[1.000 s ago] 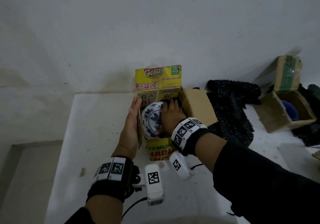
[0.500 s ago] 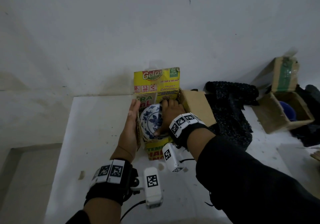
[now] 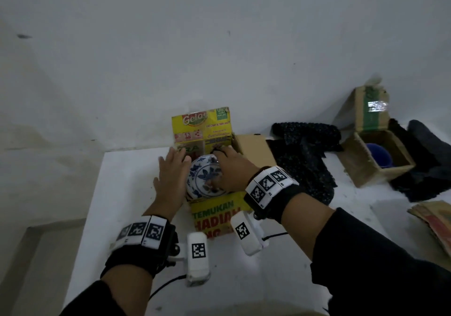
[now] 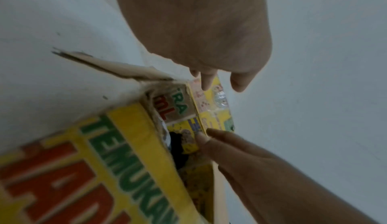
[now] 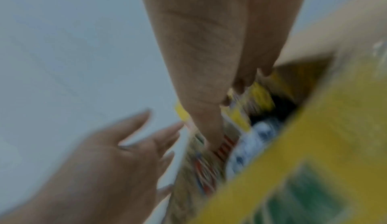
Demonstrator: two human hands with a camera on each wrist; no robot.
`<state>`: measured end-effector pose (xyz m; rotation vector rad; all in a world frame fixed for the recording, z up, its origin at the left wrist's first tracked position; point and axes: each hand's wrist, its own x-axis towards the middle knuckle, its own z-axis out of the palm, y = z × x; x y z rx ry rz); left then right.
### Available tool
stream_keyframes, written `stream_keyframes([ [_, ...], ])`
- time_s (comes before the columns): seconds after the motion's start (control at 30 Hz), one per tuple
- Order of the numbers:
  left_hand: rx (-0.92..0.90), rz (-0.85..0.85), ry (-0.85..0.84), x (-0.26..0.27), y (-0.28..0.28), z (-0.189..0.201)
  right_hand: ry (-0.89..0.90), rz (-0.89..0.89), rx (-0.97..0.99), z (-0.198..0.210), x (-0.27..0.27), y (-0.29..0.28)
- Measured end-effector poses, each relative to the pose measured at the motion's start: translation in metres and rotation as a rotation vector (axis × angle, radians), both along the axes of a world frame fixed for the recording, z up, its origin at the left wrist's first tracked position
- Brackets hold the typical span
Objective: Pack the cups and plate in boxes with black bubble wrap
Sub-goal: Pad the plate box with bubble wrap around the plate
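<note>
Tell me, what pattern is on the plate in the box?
Blue floral on white plate; clearest from the head view.

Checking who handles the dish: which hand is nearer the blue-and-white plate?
Right. The right hand lies on the plate inside the yellow box; the left hand is beside it, outside the box's left wall.

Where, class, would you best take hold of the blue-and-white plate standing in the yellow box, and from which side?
Grip the plate by its upper rim, coming from above: it stands on edge in the yellow box, whose walls cover its sides and bottom, so only the top edge is free.
</note>
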<state>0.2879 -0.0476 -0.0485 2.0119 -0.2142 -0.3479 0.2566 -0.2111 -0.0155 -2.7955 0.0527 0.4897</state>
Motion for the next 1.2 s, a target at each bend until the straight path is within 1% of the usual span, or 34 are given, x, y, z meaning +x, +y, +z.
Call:
stream_keyframes([
  [0.03, 0.101, -0.004, -0.082, -0.003, -0.006, 0.005, -0.079, 0.013, 0.038, 0.008, -0.006, -0.006],
  [0.07, 0.146, 0.003, -0.159, -0.009, -0.015, 0.014, -0.169, 0.016, 0.078, 0.017, -0.016, -0.015],
  [0.13, 0.09, -0.027, -0.279, -0.022, -0.036, 0.027, -0.315, -0.003, 0.109, 0.029, -0.034, -0.041],
  [0.17, 0.064, -0.075, -0.315, -0.029, -0.049, 0.03, -0.369, -0.03, 0.108, 0.032, -0.042, -0.057],
  [0.23, 0.029, -0.19, -0.35, -0.047, -0.08, 0.034, -0.414, -0.151, 0.137, 0.034, -0.062, -0.094],
  [0.3, -0.014, -0.323, -0.397, -0.069, -0.114, 0.04, -0.401, -0.287, 0.158, 0.029, -0.081, -0.131],
  [0.37, 0.013, -0.478, -0.48, -0.089, -0.148, 0.04, -0.351, -0.385, 0.139, 0.014, -0.097, -0.163],
  [0.43, 0.096, -0.609, -0.441, -0.103, -0.177, 0.03, -0.267, -0.436, 0.088, -0.005, -0.111, -0.185],
  [0.53, 0.255, -0.707, -0.356, -0.114, -0.213, 0.007, -0.154, -0.482, 0.029, -0.039, -0.13, -0.202],
  [0.67, 0.585, -0.719, -0.369, -0.109, -0.237, -0.024, -0.046, -0.458, -0.015, -0.077, -0.141, -0.209],
  [0.7, 0.65, -0.707, -0.364, -0.107, -0.239, -0.029, -0.039, -0.429, -0.032, -0.082, -0.141, -0.211],
  [0.77, 0.723, -0.673, -0.351, -0.104, -0.241, -0.035, -0.053, -0.379, -0.054, -0.086, -0.141, -0.215],
  [0.87, 0.756, -0.624, -0.362, -0.103, -0.243, -0.035, -0.126, -0.355, -0.024, -0.086, -0.142, -0.22],
  [0.97, 0.764, -0.574, -0.432, -0.105, -0.246, -0.029, -0.299, -0.374, 0.101, -0.077, -0.143, -0.221],
  [1.07, 0.679, -0.504, -0.565, -0.106, -0.249, -0.02, -0.465, -0.37, 0.269, -0.063, -0.14, -0.221],
  [1.2, 0.612, -0.473, -0.732, -0.105, -0.25, -0.008, -0.561, -0.441, 0.484, -0.037, -0.137, -0.218],
])
